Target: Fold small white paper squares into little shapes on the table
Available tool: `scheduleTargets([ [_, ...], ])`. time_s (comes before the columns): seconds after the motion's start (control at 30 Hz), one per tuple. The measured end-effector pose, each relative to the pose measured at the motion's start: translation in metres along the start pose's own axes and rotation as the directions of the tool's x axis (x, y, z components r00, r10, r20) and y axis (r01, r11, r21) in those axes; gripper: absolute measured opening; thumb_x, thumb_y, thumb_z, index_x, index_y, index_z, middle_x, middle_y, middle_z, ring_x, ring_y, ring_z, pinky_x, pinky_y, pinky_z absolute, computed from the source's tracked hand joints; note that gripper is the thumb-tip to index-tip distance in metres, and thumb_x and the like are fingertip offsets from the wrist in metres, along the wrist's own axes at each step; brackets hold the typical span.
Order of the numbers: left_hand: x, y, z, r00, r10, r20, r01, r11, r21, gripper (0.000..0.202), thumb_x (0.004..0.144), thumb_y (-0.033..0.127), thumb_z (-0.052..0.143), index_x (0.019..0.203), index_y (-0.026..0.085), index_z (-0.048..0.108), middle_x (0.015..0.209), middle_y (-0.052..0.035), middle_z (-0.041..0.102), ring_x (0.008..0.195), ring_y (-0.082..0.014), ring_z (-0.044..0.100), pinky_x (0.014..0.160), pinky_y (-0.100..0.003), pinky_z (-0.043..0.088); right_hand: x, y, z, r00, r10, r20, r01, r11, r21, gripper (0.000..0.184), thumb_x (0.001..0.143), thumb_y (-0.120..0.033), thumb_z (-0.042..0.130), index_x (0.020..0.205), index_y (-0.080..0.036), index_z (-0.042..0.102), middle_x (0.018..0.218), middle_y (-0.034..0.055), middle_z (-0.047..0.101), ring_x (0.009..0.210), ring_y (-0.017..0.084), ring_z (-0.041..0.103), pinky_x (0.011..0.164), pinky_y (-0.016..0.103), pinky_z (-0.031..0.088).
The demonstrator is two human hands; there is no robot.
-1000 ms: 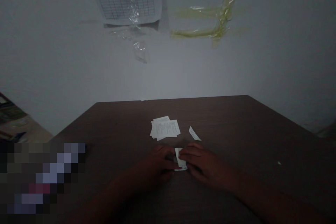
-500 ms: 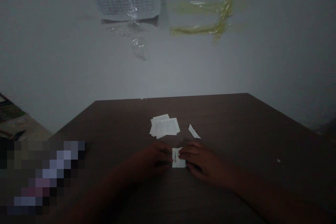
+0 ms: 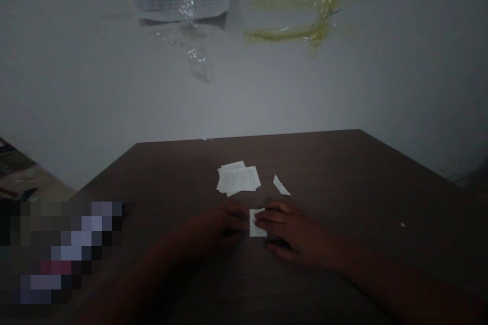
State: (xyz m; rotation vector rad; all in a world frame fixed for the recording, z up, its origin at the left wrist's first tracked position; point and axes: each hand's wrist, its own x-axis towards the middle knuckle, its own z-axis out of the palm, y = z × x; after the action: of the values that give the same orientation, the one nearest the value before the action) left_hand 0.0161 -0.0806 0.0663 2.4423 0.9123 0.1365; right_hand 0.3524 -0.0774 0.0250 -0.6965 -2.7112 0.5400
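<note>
A small white piece of folded paper (image 3: 256, 223) lies on the dark brown table (image 3: 343, 183), pressed between both my hands. My left hand (image 3: 223, 224) rests on its left edge with curled fingers. My right hand (image 3: 290, 231) lies over its right side, fingers stretched flat across it. Most of the paper is hidden under my fingers. The light is dim.
A small stack of printed white paper slips (image 3: 238, 180) lies just beyond my hands, and a single torn scrap (image 3: 281, 186) sits to its right. A tiny white fleck (image 3: 403, 224) is at the right. A blurred-out patch covers the lower left. Taped papers hang on the wall behind.
The paper between my hands now lies flatter and shows a smaller area; my right fingers have slid further over it. The view has tilted slightly.
</note>
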Motion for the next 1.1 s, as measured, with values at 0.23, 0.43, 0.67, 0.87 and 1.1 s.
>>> scheduleTargets([
  [0.23,-0.001,-0.007,0.005,0.999,-0.015,-0.04,0.011,0.996,-0.091,0.028,0.121,0.023,0.079,0.139,0.031,0.099,0.174,-0.0096,0.084,0.162,-0.0344,0.079,0.147,-0.053,0.059,-0.002,0.0,0.002,0.999,0.031,0.023,-0.031,0.999,-0.009,0.061,0.124,-0.042,0.082,0.181,-0.021,0.079,0.183,0.0209,0.08,0.175,0.044,0.065,0.148,0.067,0.056],
  [0.43,0.0,-0.006,0.003,1.0,-0.022,-0.015,0.02,0.997,-0.079,0.027,0.122,0.024,0.079,0.138,0.033,0.098,0.175,-0.0085,0.083,0.161,-0.0333,0.08,0.147,-0.052,0.059,-0.002,0.002,0.005,0.999,0.034,0.033,-0.033,0.999,-0.025,0.064,0.125,-0.045,0.083,0.182,-0.019,0.077,0.185,0.0229,0.078,0.177,0.046,0.064,0.147,0.07,0.056],
  [0.67,0.002,-0.003,0.005,0.999,-0.038,-0.027,0.036,0.996,-0.077,0.019,0.12,0.022,0.083,0.13,0.029,0.097,0.172,-0.0087,0.084,0.159,-0.0344,0.081,0.148,-0.052,0.059,-0.003,0.002,0.004,0.999,0.01,0.038,-0.009,0.999,-0.043,0.062,0.125,-0.042,0.084,0.183,-0.023,0.077,0.186,0.0205,0.078,0.179,0.045,0.062,0.148,0.069,0.055],
  [0.87,0.008,0.001,0.011,0.998,-0.036,-0.056,0.031,0.997,-0.077,0.024,0.121,0.022,0.083,0.139,0.031,0.096,0.167,-0.0097,0.086,0.158,-0.0361,0.081,0.145,-0.053,0.06,-0.003,0.001,0.001,0.998,-0.05,0.047,0.052,0.998,-0.047,0.047,0.129,-0.037,0.079,0.175,-0.03,0.085,0.189,0.0171,0.076,0.179,0.044,0.065,0.151,0.077,0.051],
  [1.1,0.014,0.002,0.019,0.993,0.002,-0.118,-0.01,0.998,-0.066,0.024,0.122,0.019,0.075,0.131,0.028,0.096,0.156,-0.0116,0.089,0.147,-0.035,0.083,0.14,-0.056,0.063,-0.007,-0.002,0.005,0.997,-0.035,0.062,0.042,0.991,-0.129,0.053,0.13,-0.043,0.078,0.182,-0.029,0.082,0.197,0.0227,0.067,0.181,0.053,0.061,0.145,0.083,0.057],
])
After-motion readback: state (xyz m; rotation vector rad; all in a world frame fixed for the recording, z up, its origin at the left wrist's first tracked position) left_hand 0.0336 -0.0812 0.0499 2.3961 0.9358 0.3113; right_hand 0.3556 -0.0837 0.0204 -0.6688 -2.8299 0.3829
